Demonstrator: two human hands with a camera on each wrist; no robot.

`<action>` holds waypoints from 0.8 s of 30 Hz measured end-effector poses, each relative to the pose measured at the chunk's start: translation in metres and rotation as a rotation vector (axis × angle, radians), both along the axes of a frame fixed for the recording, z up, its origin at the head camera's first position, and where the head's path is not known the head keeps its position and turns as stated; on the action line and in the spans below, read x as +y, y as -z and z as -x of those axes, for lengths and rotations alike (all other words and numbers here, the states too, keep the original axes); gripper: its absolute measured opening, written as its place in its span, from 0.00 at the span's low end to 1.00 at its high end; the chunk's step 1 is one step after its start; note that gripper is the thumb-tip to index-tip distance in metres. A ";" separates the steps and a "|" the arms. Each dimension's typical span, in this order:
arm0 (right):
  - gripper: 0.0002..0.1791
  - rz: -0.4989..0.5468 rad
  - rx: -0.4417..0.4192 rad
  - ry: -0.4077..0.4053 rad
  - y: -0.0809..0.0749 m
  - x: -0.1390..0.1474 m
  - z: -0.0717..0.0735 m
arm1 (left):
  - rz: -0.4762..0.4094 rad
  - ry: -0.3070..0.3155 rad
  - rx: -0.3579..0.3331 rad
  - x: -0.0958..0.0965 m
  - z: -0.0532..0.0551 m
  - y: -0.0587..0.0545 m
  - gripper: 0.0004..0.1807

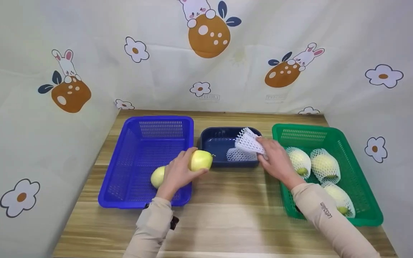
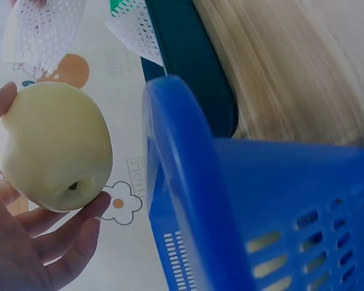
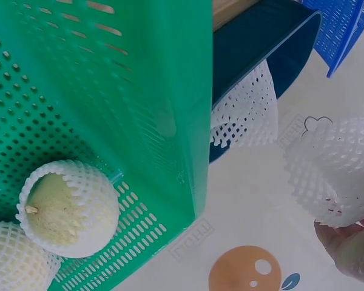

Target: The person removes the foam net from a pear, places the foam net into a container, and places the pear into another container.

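Note:
My left hand [image 1: 178,171] grips a bare yellow-green pear [image 1: 201,161] above the right rim of the blue basket [image 1: 145,205]. In the left wrist view, the thumb and fingers curl round the pear [image 2: 54,145]. Another bare pear [image 1: 157,177] lies in the blue basket, partly hidden by that hand. My right hand [image 1: 276,159] pinches a white foam net sleeve [image 1: 248,141] over the right side of the dark blue tub [image 1: 229,164]. A second foam net [image 1: 238,155] lies inside the tub.
On the right stands a green basket [image 1: 360,172] with several pears [image 1: 324,166] in foam nets, partly behind the right arm. All containers rest on a wooden table [image 1: 228,215]. A patterned cloth [image 1: 170,79] rises behind and at both sides.

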State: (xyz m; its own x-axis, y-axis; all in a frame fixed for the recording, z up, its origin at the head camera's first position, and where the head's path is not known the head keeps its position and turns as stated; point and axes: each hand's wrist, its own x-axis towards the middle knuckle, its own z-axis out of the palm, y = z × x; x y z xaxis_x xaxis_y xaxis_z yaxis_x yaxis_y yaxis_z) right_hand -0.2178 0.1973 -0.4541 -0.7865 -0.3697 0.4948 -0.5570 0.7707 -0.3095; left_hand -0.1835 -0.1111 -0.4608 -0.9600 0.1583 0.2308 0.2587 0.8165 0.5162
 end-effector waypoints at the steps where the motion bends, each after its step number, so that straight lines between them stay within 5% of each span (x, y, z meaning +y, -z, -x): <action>1: 0.25 -0.002 -0.005 0.003 -0.001 -0.001 0.001 | 0.000 -0.005 -0.004 -0.002 0.000 0.000 0.40; 15: 0.26 -0.012 0.054 -0.005 -0.003 -0.008 0.010 | 0.024 -0.096 -0.054 -0.027 0.001 -0.002 0.42; 24: 0.28 -0.023 0.003 0.008 -0.005 -0.013 0.013 | 0.008 -0.127 -0.078 -0.040 0.003 -0.004 0.41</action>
State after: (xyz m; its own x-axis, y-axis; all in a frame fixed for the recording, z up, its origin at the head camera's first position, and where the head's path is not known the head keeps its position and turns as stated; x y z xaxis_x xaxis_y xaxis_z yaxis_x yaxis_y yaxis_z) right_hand -0.2306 0.1847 -0.4489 -0.7882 -0.3746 0.4884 -0.5516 0.7819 -0.2905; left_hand -0.1869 -0.1510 -0.4571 -0.9874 0.0363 0.1542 0.1129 0.8439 0.5244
